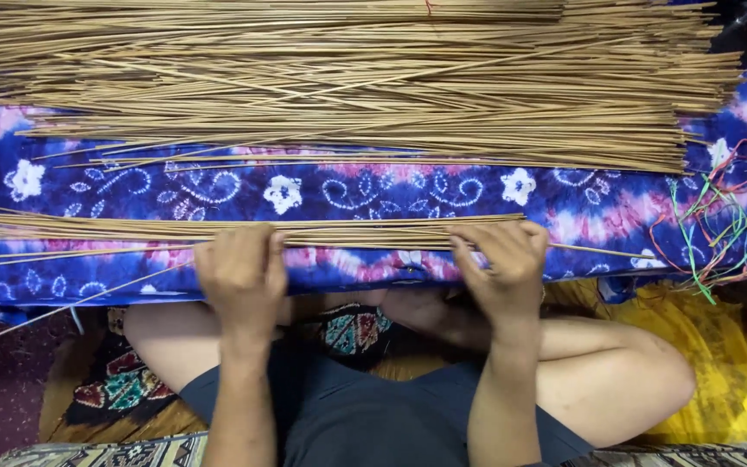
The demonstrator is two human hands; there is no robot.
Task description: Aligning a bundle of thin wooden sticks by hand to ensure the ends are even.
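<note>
head view, looking straight down at a seated person's lap and a low work surface.

left hand (240,275): palm down, fingers curled forward over a small bundle of thin sticks (218,229). fingertips press on the bundle's near edge; whether the thumb closes underneath, cannot tell.

right hand (505,270): also palm down, fingers bent and closed onto the right end of the same bundle, where the stick tips line up roughly even. grip looks like a pinch from above; thumb hidden.

the two hands are well apart along the bundle, which lies horizontally across the frame, on the near part of a blue and pink patterned cloth (373,192) with white flower marks. the bundle's left end runs past the left edge of the picture, with a few loose sticks splaying out toward the lower left.

large heap of sticks (347,78): same tan colour, lying parallel to the bundle across the far part of the cloth, filling the top of the frame. a strip of bare cloth separates heap and bundle.

tangle of coloured strings (728,216), red, green and orange, on the cloth at the right edge, apart from the right hand.

below the cloth: bare knees, dark shorts (365,415), a yellow sheet (719,346) at the right, patterned fabric at the lower left.
</note>
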